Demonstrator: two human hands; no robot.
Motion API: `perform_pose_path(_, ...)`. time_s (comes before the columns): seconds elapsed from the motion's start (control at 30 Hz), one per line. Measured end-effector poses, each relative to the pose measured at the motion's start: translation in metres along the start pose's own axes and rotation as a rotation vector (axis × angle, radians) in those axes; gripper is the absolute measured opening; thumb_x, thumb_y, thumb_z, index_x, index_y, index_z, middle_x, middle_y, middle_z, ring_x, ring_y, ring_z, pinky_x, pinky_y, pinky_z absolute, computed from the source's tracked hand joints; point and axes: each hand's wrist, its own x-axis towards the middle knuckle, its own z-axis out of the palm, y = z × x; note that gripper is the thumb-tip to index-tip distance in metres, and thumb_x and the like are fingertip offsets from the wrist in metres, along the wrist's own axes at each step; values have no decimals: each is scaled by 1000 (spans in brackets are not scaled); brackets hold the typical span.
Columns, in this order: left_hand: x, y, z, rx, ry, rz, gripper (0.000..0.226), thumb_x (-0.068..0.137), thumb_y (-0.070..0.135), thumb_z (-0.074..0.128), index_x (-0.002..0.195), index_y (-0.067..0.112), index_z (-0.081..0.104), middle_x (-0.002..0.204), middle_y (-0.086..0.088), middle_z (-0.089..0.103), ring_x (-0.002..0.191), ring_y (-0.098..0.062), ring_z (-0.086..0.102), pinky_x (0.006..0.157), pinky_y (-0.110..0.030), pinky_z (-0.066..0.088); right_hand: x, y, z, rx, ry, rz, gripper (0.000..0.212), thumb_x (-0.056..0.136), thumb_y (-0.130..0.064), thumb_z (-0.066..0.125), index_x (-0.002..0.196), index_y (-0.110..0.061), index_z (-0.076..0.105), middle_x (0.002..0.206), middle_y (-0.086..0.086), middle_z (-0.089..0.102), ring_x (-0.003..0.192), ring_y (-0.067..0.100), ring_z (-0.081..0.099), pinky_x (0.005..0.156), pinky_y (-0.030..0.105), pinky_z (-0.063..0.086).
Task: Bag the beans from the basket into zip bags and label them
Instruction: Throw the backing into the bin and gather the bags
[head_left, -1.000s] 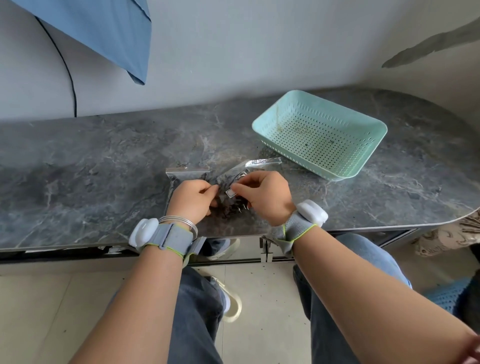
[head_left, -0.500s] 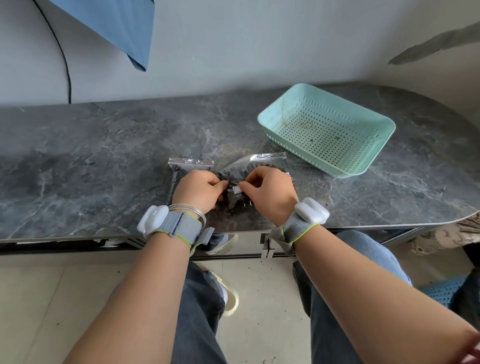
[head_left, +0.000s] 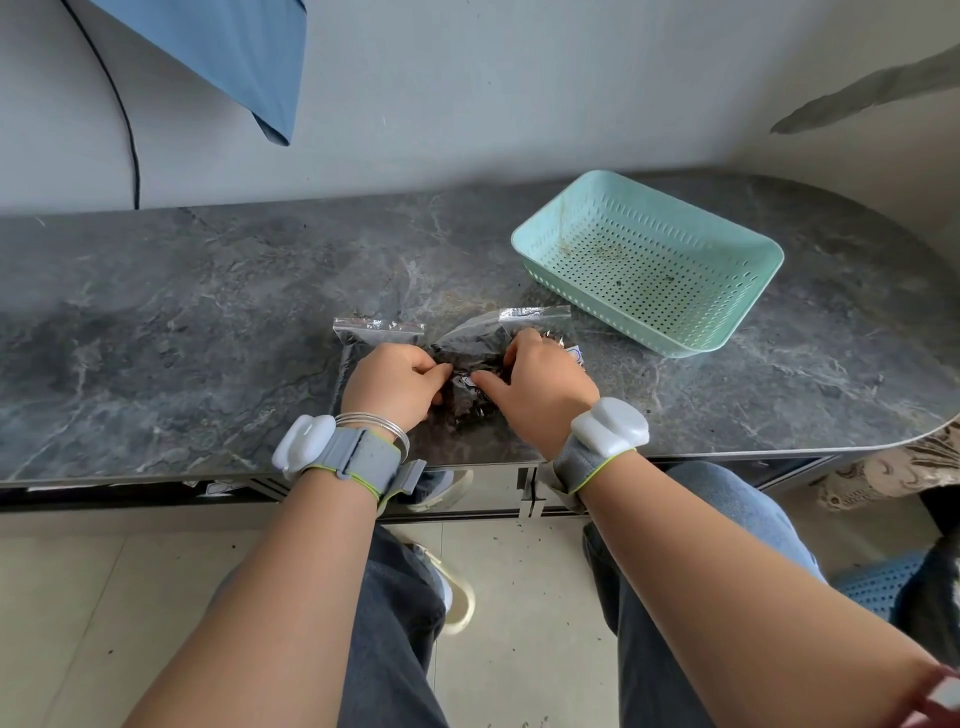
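Labelling step: left hand (head_left: 389, 382) pinches the clear bean-filled zip bag (head_left: 467, 343) left of the mint perforated plastic basket (head_left: 691, 291) (nearly empty). The right hand (head_left: 540, 387) pinches a small white label (head_left: 470, 380) onto it. Next, press it flat.

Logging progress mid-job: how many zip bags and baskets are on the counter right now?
Zip bags: 2 (left bag, right bag)
Basket: 1 (mint basket)
Total: 3

Dark marbled bench (head_left: 156, 338) runs along a pale grey wall (head_left: 467, 93). Blue cloth (head_left: 244, 47) hangs top-left; beige tiled floor (head_left: 104, 597) below.
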Motion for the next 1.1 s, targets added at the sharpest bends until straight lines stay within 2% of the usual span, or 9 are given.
perform_pose_path(0.2,1,-3,1,-27,-7,5,27,89,32,56,70,15,66,68,-2,69,48,-17,60,57,-22,44,-2,-3,2,-231,-18,-49,41,94,-52,40,103,-12,43,104,10,59,89,31,60,61,34,39)
perform_pose_path(0.33,0,-4,1,-21,-1,10,30,91,32,53,72,12,66,69,-1,69,48,-16,60,56,-22,43,3,-1,-1,-146,-102,-104,26,96,-42,41,90,-18,37,95,10,59,81,29,53,61,32,35)
perform_pose_path(0.47,0,-3,2,-24,0,7,31,92,32,51,74,12,66,70,0,70,50,-17,61,59,-23,46,3,1,-3,-93,-69,-73,32,96,-47,39,91,-15,41,80,4,52,78,27,56,58,31,35)
perform_pose_path(0.53,0,-4,2,-23,1,12,31,91,33,52,73,13,67,70,0,70,53,-19,63,64,-27,50,-1,-1,-2,-199,-33,-36,40,95,-51,37,98,-12,43,82,4,51,77,28,56,57,33,37)
perform_pose_path(0.63,0,-5,3,3,13,30,31,91,33,52,72,14,66,68,-3,69,58,-21,64,69,-32,52,-3,-5,3,-333,-61,-109,37,99,-44,30,103,-12,47,95,9,60,82,31,58,59,33,37)
perform_pose_path(0.7,0,-6,3,12,21,36,31,91,33,52,72,13,66,67,-5,69,58,-21,64,69,-33,52,-3,-6,3,-304,-81,-160,32,101,-38,28,102,-12,48,98,11,62,77,30,53,59,33,35)
perform_pose_path(0.83,0,-7,3,-5,17,42,31,92,32,51,74,11,65,70,-6,69,57,-22,64,68,-32,51,-1,-6,4,-256,-68,-193,27,101,-31,28,100,-12,47,98,12,61,81,32,55,60,33,34)
perform_pose_path(0.93,0,-6,4,-16,17,48,31,93,32,49,73,12,63,71,-6,69,57,-23,64,69,-32,51,0,-5,4,-233,-66,-196,22,101,-30,29,89,-16,41,97,12,62,82,32,54,61,33,33)
perform_pose_path(1.1,-1,-7,7,-36,39,49,34,94,35,45,79,9,61,74,-10,66,69,-32,63,71,-42,52,1,-1,-2,-76,-110,-151,36,100,-34,34,68,-18,33,69,2,48,72,29,48,59,31,29)
